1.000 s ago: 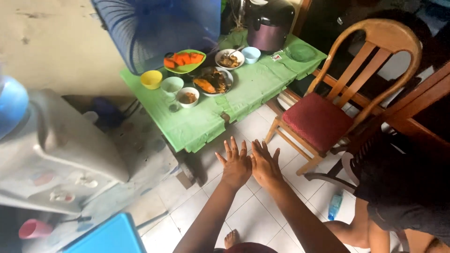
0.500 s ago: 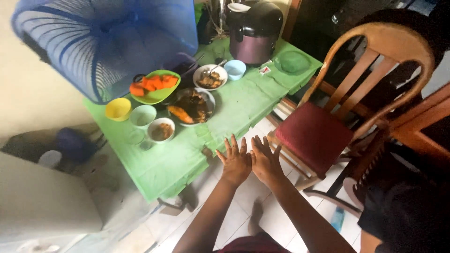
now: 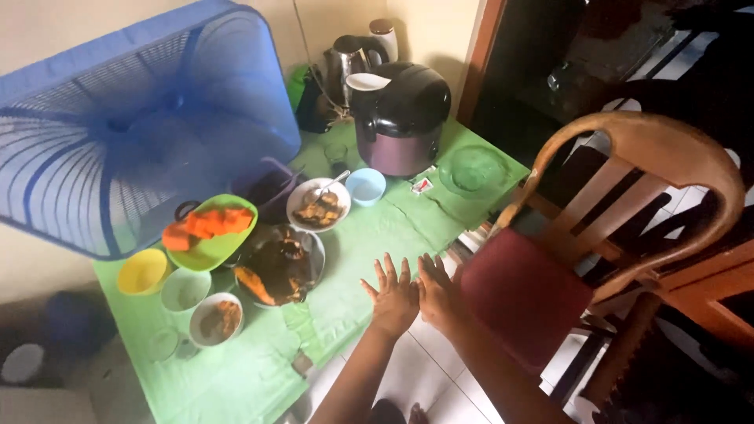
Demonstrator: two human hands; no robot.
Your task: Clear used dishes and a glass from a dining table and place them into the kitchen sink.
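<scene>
L hand (image 3: 395,294) & R hand (image 3: 437,292) side by side, fingers spread, holding nothing, over table (image 3: 357,290) edge; plate (image 3: 280,265) nearest; risk: careless reach knocks plate or bowl (image 3: 318,204).

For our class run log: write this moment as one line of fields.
left hand: open, flat, empty | right hand: open, beside left, empty | under hands: green table edge | nearest: fish plate | right: chair
</scene>
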